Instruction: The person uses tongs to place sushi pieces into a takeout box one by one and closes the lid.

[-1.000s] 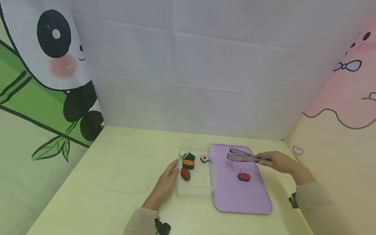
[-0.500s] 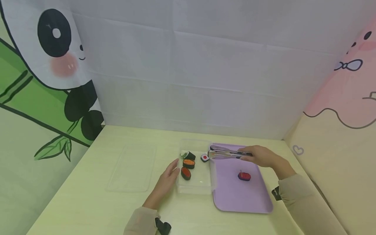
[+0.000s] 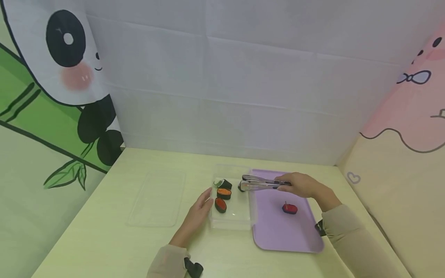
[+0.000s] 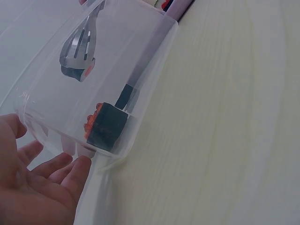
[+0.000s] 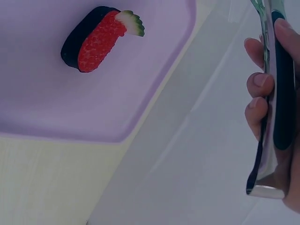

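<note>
My right hand point(image 3: 304, 185) grips metal tongs point(image 3: 259, 185) with dark handle grips, also seen in the right wrist view. The tongs' tips are at a small sushi roll point(image 4: 75, 73) with a reddish centre, inside a clear plastic box point(image 3: 231, 224); the head view shows the roll mostly covered. My left hand point(image 3: 197, 214) rests its fingers against the box's left wall. Along that side of the box lie a green-topped roll point(image 3: 226, 184), an orange-topped sushi piece point(image 3: 224, 194) and a red-topped one point(image 3: 220, 205).
Right of the box, a purple tray point(image 3: 286, 239) carries a red-roe sushi piece point(image 5: 101, 44) with a green-and-white garnish. A clear lid point(image 3: 156, 199) lies on the table at the left. White cloth point(image 3: 226, 96) stands behind the table, with printed panels at both sides.
My right hand has moved left with the tongs, from above the purple tray to the roll in the box. The left hand has stayed at the box's left wall.
</note>
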A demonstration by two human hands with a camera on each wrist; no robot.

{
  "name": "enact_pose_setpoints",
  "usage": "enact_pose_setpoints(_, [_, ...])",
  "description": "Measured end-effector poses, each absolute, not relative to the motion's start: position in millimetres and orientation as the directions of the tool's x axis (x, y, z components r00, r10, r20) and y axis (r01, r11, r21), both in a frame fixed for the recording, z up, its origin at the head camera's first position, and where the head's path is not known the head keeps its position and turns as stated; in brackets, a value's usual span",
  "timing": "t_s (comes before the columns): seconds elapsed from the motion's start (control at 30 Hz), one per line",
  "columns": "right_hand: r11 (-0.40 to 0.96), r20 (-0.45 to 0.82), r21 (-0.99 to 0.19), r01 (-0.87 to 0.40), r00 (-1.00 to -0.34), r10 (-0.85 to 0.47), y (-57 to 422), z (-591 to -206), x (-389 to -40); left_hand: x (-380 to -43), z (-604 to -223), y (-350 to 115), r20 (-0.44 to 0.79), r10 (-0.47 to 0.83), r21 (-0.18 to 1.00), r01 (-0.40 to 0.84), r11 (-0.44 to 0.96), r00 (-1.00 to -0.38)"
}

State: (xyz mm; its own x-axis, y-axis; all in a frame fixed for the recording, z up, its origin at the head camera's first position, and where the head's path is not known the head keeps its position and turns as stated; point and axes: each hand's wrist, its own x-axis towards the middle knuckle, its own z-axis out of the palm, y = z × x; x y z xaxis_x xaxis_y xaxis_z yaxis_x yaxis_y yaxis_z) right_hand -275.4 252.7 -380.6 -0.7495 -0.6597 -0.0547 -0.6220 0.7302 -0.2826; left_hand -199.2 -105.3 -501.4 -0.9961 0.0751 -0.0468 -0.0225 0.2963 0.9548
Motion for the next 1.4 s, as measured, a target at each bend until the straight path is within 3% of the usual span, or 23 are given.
enact_pose_setpoints(0.33, [0.767,-0.084,-0.284,-0.576,-0.782,-0.618,259.8,-374.8,-273.8,-198.2,-500.5,-106.4,-0.043,0.084,0.958,-0.017,0.286,-0.996])
enact_pose_setpoints(0.63, [0.826,-0.069,-0.307,-0.473,-0.855,-0.515,302.7,-374.4,-260.2,-200.3,-504.5,-105.3,-0.034,0.092,0.963,-0.008,0.27,-0.995])
enact_pose_setpoints(1.4, [0.823,-0.139,-0.375,-0.427,-0.852,-0.506,377.2,-404.3,-212.2,-202.6,-510.6,-106.6,-0.034,0.094,0.969,-0.01,0.247,-0.995])
